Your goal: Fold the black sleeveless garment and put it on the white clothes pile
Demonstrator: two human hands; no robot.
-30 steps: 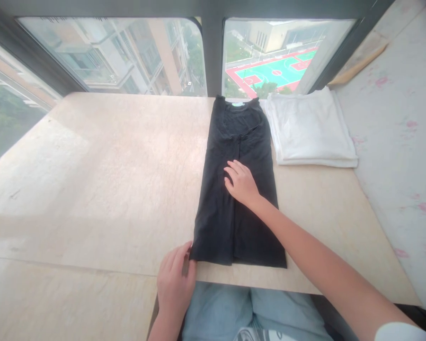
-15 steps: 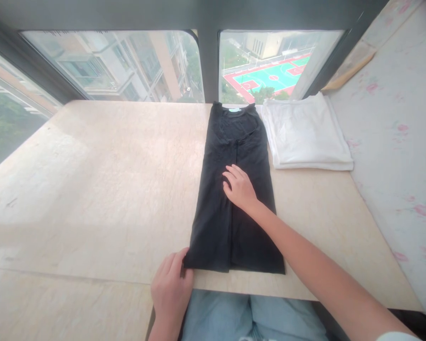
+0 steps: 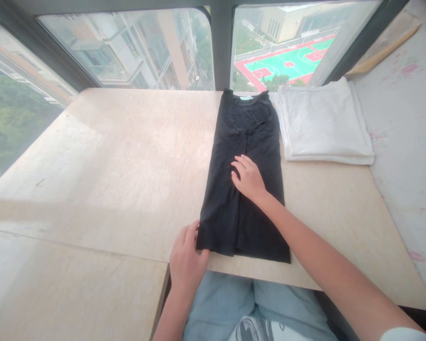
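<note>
A black garment (image 3: 223, 194), which looks like a top folded into a long narrow shape, lies on the pale tabletop. At its far end show a rounded neckline and a light label; a fold line runs down its middle. My right hand (image 3: 249, 177) rests on the middle of the cloth, fingers slightly bent and apart, holding nothing. At the near left corner is my left hand (image 3: 187, 258). Its fingers touch the left edge and its thumb is at the hem, with the corner between them. Whether the fingertips reach under the cloth is hidden.
A folded white cloth (image 3: 324, 123) lies at the back right, beside the black garment. Windows (image 3: 128, 52) border the table's far side, and a flower-patterned wall (image 3: 408, 142) stands on the right. The pale tabletop (image 3: 128, 170) has a seam and a near edge by my legs.
The view has tilted down and shifted left, so everything sits higher and further right. My left thumb and fingers have spread a little at the corner. My right hand stays on the garment.
</note>
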